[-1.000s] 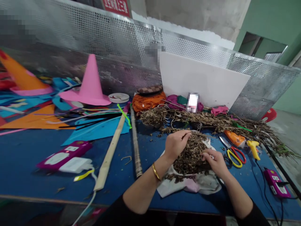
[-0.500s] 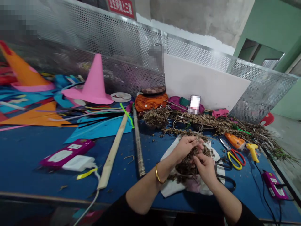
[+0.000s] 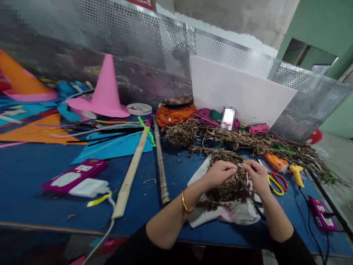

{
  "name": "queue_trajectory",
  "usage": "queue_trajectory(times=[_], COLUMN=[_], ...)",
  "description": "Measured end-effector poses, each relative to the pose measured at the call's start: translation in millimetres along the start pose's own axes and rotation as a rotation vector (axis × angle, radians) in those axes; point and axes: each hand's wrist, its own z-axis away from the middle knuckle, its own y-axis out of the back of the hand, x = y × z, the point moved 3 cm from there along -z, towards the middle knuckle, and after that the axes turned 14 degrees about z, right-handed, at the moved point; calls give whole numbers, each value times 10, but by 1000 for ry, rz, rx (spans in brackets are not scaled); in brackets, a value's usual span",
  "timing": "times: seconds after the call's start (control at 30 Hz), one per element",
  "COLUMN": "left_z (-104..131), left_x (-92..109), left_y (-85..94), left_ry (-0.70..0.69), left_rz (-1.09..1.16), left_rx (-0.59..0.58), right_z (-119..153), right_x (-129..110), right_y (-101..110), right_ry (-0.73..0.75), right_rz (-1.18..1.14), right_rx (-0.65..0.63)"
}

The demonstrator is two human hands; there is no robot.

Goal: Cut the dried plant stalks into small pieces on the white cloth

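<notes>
My left hand point(image 3: 222, 173), below a gold bangle, is closed in a pinch over a heap of dried brown plant bits point(image 3: 227, 189). Facing it, my right hand point(image 3: 256, 175) is pinched too, its fingertips close to the left ones. What sits between the fingers is too small to make out. The heap lies on a crumpled white cloth point(image 3: 198, 220) with a pinkish patch. Partly hidden under my right forearm are black-handled scissors point(image 3: 259, 209).
Behind the heap lie dried stalks point(image 3: 248, 141) and a dark bowl of dried leaves point(image 3: 182, 133). At right are red-and-yellow-handled scissors point(image 3: 275, 184) and a yellow glue gun point(image 3: 297, 175). To the left lie a wooden stick point(image 3: 131, 176), a purple power strip point(image 3: 75, 176) and a pink cone hat point(image 3: 106, 90).
My right hand has moved up and to the right, now level with my left hand. The left hand has shifted slightly down. More of the plant heap shows between them.
</notes>
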Motion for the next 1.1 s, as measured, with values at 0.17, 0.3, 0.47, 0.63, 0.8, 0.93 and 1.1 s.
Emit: queue_trajectory(times=[0.17,0.3,0.47,0.63,0.8,0.93,1.1], left_z=[-23,40,32,8,34,19,-12], left_x=[-10,77,11,-24,8,-47,-114], left_y=[177,180,-41,-108,-116,-93,-11], left_ry=[-43,-190,-165,-158,-190,-100,195], left_rz=[-136,-447,-618,-592,-756,-539,231], left_rx=[260,500,294,82,87,69,23], right_z=[66,97,146,159,157,137,72], right_x=[239,273,161,151,193,237,268], right_y=[-27,-50,-129,-126,-133,-131,-25], right_ry=[-136,-106,37,48,27,-42,-97], right_rz=[-28,-2,85,80,111,48,15], right_rx=[115,158,99,96,148,166,174])
